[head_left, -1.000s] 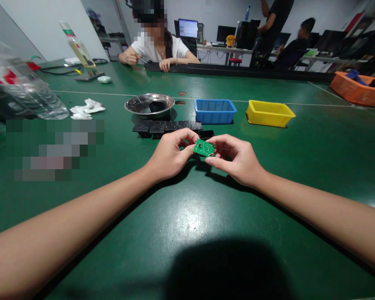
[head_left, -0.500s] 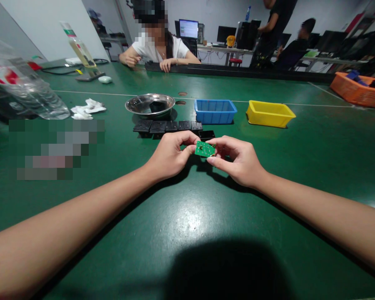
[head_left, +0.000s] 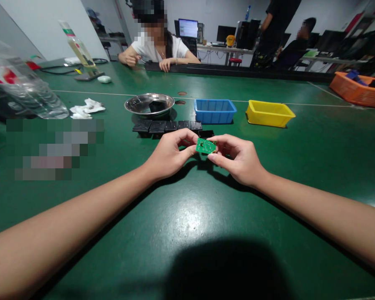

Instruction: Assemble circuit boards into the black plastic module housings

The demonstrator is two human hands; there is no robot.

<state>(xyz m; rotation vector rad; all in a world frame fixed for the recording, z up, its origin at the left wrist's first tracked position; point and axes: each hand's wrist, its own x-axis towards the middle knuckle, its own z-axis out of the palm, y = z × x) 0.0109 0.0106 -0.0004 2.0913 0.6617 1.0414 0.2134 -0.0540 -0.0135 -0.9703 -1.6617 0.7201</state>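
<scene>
A small green circuit board (head_left: 205, 146) is held up over the table between my two hands. My left hand (head_left: 175, 153) pinches its left edge with thumb and forefinger. The thumb and fingers of my right hand (head_left: 237, 158) grip its right end, where a bit of wire or a part shows. Just behind my hands stands a row of several black plastic housings (head_left: 158, 127), side by side. One more black piece (head_left: 206, 133) lies at the row's right end, partly hidden by the board and my fingers.
A steel bowl (head_left: 134, 107) holding a black part stands behind the housings. To its right are a blue bin (head_left: 215, 117) and a yellow bin (head_left: 267, 118). An orange basket (head_left: 356, 93) is far right. Bottles (head_left: 46, 102) and crumpled tissue (head_left: 87, 108) lie left. A person (head_left: 162, 48) sits opposite.
The circuit board has risen slightly and tilted a little between my fingers. Both hands keep their hold on it. The standing person in the background has shifted slightly.
</scene>
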